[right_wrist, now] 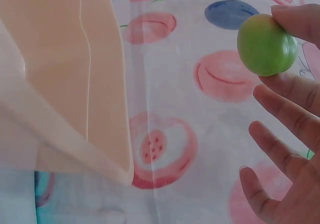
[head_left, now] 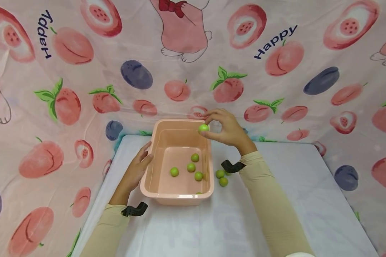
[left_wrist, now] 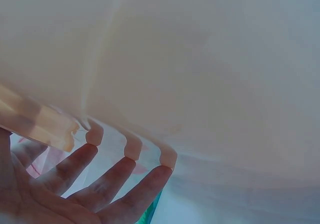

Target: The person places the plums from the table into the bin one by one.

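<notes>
Held fruit: round, smooth, green; over the tub's upper-right rim, frame centre.
Right hand: pinches it between thumb and fingertip; other fingers spread.
Left hand: fingers straight, touching the tub's left side.
Tub: glossy, pinkish, open-topped; loose fruits inside.
Table: white-covered, edge slanting rightward.

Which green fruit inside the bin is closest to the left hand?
The leftmost green fruit in the pink bin, sitting apart; the others visible inside lie farther right, away from the left hand.
</notes>
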Available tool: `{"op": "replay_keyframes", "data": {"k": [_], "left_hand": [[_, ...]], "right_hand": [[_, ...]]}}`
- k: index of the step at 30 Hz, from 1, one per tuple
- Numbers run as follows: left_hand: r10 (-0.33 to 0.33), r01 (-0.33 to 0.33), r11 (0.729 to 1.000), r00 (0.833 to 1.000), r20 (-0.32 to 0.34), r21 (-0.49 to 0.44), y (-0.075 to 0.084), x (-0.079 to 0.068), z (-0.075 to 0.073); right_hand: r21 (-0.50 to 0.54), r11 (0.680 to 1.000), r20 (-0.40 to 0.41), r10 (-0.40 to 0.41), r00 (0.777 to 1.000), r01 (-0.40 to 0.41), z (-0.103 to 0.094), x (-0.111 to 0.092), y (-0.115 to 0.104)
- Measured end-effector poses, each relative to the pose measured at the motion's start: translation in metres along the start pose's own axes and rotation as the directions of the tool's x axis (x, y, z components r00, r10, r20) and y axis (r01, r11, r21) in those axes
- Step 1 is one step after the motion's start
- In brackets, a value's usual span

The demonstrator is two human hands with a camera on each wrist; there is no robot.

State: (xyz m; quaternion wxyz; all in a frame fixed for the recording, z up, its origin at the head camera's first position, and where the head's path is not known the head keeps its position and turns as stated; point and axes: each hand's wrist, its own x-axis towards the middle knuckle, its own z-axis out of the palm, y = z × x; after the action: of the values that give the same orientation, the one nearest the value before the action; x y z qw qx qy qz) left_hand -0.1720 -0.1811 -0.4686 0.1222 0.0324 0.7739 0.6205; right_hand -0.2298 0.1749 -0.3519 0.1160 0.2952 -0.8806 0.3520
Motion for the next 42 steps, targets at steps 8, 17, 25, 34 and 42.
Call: {"op": "replay_keyframes", "data": {"k": [8, 17, 25, 34, 42], "left_hand": [[0.009, -0.009, 1.000, 1.000, 0.000, 0.000, 0.000, 0.002, -0.001], [0.005, -0.005, 1.000, 1.000, 0.007, -0.005, 0.000, -0.001, 0.000], [0.008, -0.008, 1.000, 1.000, 0.001, -0.003, 0.000, -0.001, -0.001], [0.003, -0.003, 1.000, 1.000, 0.004, 0.008, 0.000, -0.001, -0.001], [0.002, -0.002, 1.000, 1.000, 0.003, 0.001, -0.001, -0.001, -0.002]], "right_hand": [[0.033, 0.999, 0.018, -0.025, 1.000, 0.025, 0.007, 0.009, -0.008], [0.063, 0.997, 0.008, -0.043, 0.999, 0.042, 0.017, 0.010, -0.015], [0.077, 0.995, 0.001, -0.057, 0.998, 0.056, 0.022, 0.013, -0.024], [0.075, 0.992, -0.015, -0.098, 0.995, 0.099, 0.027, 0.015, -0.027], [0.073, 0.993, -0.007, -0.087, 0.996, 0.088, 0.032, 0.018, -0.031]]}}
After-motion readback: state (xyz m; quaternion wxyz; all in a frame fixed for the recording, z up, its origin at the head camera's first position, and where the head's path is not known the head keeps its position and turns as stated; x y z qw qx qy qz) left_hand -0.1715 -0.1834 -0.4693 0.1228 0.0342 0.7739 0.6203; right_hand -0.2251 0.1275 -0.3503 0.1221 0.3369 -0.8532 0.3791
